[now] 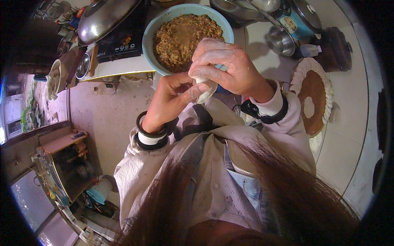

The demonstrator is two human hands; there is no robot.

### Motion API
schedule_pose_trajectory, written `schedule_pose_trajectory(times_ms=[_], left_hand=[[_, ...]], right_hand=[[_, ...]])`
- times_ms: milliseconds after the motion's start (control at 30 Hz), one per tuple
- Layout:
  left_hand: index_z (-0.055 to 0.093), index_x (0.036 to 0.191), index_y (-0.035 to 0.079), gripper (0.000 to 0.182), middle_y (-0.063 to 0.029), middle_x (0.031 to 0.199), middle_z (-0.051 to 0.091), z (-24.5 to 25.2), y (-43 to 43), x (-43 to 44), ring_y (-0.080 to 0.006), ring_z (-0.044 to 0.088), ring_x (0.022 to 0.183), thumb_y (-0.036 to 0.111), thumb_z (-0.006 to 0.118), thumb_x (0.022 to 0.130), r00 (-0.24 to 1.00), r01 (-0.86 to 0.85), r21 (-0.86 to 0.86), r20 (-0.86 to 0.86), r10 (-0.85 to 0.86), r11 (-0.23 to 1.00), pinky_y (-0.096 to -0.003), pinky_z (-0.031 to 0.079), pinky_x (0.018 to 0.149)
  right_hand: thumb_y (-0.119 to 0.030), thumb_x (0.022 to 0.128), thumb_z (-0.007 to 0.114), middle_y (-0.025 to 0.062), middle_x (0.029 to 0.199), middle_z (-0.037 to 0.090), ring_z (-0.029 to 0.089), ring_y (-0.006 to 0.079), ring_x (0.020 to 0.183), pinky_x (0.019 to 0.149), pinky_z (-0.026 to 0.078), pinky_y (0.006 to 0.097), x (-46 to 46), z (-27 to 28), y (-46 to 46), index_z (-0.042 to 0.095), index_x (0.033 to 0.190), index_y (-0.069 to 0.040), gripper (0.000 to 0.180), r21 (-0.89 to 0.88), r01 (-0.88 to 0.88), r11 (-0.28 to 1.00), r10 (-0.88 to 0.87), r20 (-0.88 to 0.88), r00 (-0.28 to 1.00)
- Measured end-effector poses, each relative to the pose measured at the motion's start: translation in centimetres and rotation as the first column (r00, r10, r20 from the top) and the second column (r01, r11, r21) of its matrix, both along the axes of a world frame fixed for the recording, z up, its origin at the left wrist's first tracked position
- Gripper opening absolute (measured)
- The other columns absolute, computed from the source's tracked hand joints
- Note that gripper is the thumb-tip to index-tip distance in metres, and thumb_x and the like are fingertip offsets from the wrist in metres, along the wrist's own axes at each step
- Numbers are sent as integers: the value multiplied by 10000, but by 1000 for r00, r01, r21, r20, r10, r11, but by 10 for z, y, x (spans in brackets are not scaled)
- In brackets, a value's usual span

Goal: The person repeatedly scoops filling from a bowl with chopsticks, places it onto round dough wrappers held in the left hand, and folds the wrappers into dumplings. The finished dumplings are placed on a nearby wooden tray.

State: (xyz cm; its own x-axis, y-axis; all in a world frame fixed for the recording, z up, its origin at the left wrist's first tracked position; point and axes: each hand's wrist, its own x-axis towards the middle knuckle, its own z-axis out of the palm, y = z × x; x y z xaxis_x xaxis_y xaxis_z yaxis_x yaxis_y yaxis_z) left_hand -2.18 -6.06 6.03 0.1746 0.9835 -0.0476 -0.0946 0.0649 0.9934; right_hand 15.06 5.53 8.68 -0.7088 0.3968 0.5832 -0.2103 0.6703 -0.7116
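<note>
Both my hands meet over the near edge of a light blue basin (147,43) filled with a minced filling (181,37). Between them is a small piece of white dough (207,93), mostly covered by the fingers. My left hand (170,98) grips the dough from below, its thumb across the front. Flour coats my right hand (226,63), whose fingers close on the top of the dough. Whether filling sits inside the dough cannot be seen.
Rows of dumplings (327,89) edge a round brown board (295,118) at right, with a flat dough disc (309,107) on it. A wok (104,23) rests over an induction cooker (118,50). A steel bowl (280,40) and rice cooker (291,21) stand beyond.
</note>
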Motion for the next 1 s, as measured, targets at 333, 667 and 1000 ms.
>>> schedule_pose_trajectory(times_ms=[333, 667, 1000], left_hand=[[702, 1127, -25, 253, 13, 920, 689, -7, 2, 0, -31, 563, 799, 145, 732, 941, 999, 37, 38, 9, -37, 999, -216, 487, 703], [685, 1163, -28, 299, -30, 1031, 715, -13, 7, 1, -70, 634, 899, 65, 767, 891, 993, -52, -3, 104, 52, 999, -240, 526, 799], [659, 1163, -21, 317, -35, 1054, 702, -14, 18, 10, -100, 629, 961, 14, 768, 868, 986, -134, 54, 110, 127, 990, -264, 499, 872]], right_hand=[[-38, 859, 708, 112, 823, 636, 620, 256, 797, 749, 485, 353, 2, -4, -2, 704, 898, 31, 79, -78, -25, 997, 29, 47, 999], [-4, 863, 689, 128, 887, 652, 636, 233, 813, 749, 505, 330, 15, -11, -13, 699, 905, 62, 79, -103, 174, 979, -165, 91, 982], [-81, 865, 711, 123, 864, 650, 646, 285, 805, 729, 517, 356, 21, -20, -19, 703, 872, 7, 88, 20, 426, 904, -426, -23, 904]])
